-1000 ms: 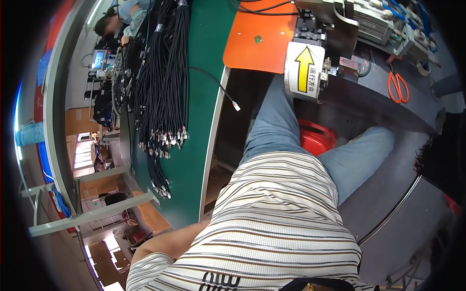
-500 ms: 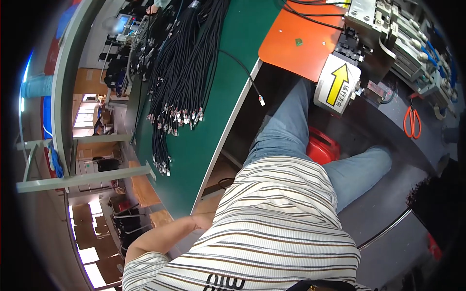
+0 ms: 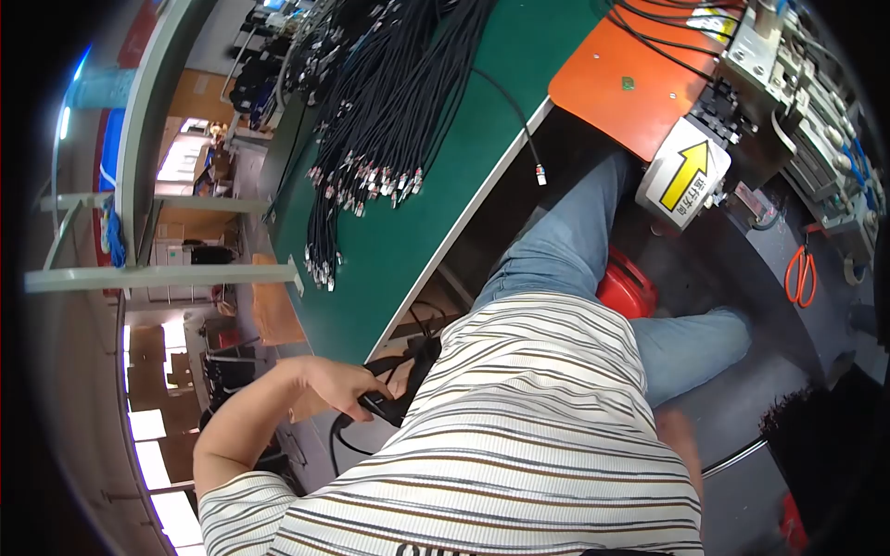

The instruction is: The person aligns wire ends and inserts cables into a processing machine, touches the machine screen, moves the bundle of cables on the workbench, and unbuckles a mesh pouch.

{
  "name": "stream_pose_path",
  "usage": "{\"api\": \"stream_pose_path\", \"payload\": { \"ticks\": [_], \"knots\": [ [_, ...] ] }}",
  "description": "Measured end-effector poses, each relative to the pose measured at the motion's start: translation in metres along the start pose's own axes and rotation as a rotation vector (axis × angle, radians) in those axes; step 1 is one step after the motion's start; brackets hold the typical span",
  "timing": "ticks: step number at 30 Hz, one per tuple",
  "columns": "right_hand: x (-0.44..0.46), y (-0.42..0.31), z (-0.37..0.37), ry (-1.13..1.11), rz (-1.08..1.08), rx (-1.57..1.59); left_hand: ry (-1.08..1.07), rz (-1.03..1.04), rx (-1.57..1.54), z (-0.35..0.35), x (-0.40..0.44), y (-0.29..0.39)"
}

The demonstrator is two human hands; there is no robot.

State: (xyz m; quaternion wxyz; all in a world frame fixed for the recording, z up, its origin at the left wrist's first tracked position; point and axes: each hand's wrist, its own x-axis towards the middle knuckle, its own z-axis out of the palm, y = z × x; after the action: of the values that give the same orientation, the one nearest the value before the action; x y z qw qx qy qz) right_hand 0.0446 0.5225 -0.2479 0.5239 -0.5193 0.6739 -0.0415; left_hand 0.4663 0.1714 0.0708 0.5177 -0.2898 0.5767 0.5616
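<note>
My left hand [image 3: 345,387] is at the left side of my striped shirt, its fingers closed on a black object with a cable [image 3: 397,400]. The object's exact kind is unclear; it lies against my side, and a black cable loops below the hand. My right hand [image 3: 680,435] shows as a blurred patch beside the right edge of the shirt, its fingers not readable. Ahead, a large bundle of black cables [image 3: 408,102] with small metal-tipped connectors lies on the green table [image 3: 399,269]. One cable end [image 3: 540,174] hangs over the table's edge.
An orange plate [image 3: 621,83] adjoins a machine [image 3: 769,74] with a yellow arrow label [image 3: 684,176]. Orange-handled scissors [image 3: 800,278] lie on the grey surface at right. Beneath me is a red stool [image 3: 629,287]. A pale metal frame [image 3: 167,275] stands at left.
My left hand has come out from beside my waist, bringing a black object and cable into view. My right hand now shows at my right side. The camera view has shifted slightly.
</note>
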Motion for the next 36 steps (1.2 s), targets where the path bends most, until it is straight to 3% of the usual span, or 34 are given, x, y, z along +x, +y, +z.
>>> {"api": "stream_pose_path", "payload": {
  "ticks": [2, 6, 8, 9, 10, 12, 14, 16, 17, 19, 22, 27, 30, 34, 36],
  "knots": [
    [0.006, -0.029, -0.049, 0.274, 0.096, 0.014, 0.083, 0.092, 0.059, 0.002, -0.013, 0.012],
    [0.03, -0.112, -0.116, 0.602, -0.411, 0.347, 0.158, -0.023, 0.142, 0.003, -0.048, 0.064],
    [0.044, -0.158, -0.14, 0.576, -0.631, 0.377, 0.18, -0.17, 0.101, 0.001, -0.062, 0.088],
    [0.05, -0.178, -0.152, 0.515, -0.633, 0.271, 0.187, -0.241, 0.08, 0.002, -0.068, 0.095],
    [0.056, -0.196, -0.162, 0.451, -0.636, 0.16, 0.197, -0.233, 0.064, 0.006, -0.072, 0.098],
    [0.075, -0.228, -0.171, 0.41, -0.84, 0.338, 0.295, -0.132, 0.112, 0.009, -0.084, 0.101],
    [0.085, -0.258, -0.178, 0.364, -1.057, 0.128, 0.356, -0.078, 0.13, 0.014, -0.096, 0.108],
    [0.103, -0.286, -0.172, 0.004, -1.052, 0.122, 0.454, -0.061, 0.218, 0.021, -0.109, 0.12],
    [0.114, -0.298, -0.167, 0.008, -1.059, 0.113, 0.499, -0.056, 0.27, 0.022, -0.116, 0.125],
    [0.13, -0.322, -0.156, -0.277, -1.034, 0.108, 0.593, 0.015, 0.318, 0.03, -0.129, 0.127],
    [0.134, -0.356, -0.147, -0.45, -1.062, 0.215, 0.751, 0.156, 0.436, 0.04, -0.151, 0.123],
    [0.132, -0.395, -0.138, -0.421, -0.954, 0.296, 0.956, 0.258, 0.35, 0.048, -0.178, 0.11],
    [0.139, -0.415, -0.125, -0.752, -0.639, 0.678, 1.029, 0.282, 0.338, 0.049, -0.19, 0.099],
    [0.137, -0.449, -0.123, -0.85, -0.526, 0.699, 1.091, 0.394, 0.433, 0.045, -0.197, 0.07],
    [0.143, -0.467, -0.12, -0.772, -0.584, 0.675, 1.26, 0.424, 0.525, 0.049, -0.196, 0.05]
  ]
}}
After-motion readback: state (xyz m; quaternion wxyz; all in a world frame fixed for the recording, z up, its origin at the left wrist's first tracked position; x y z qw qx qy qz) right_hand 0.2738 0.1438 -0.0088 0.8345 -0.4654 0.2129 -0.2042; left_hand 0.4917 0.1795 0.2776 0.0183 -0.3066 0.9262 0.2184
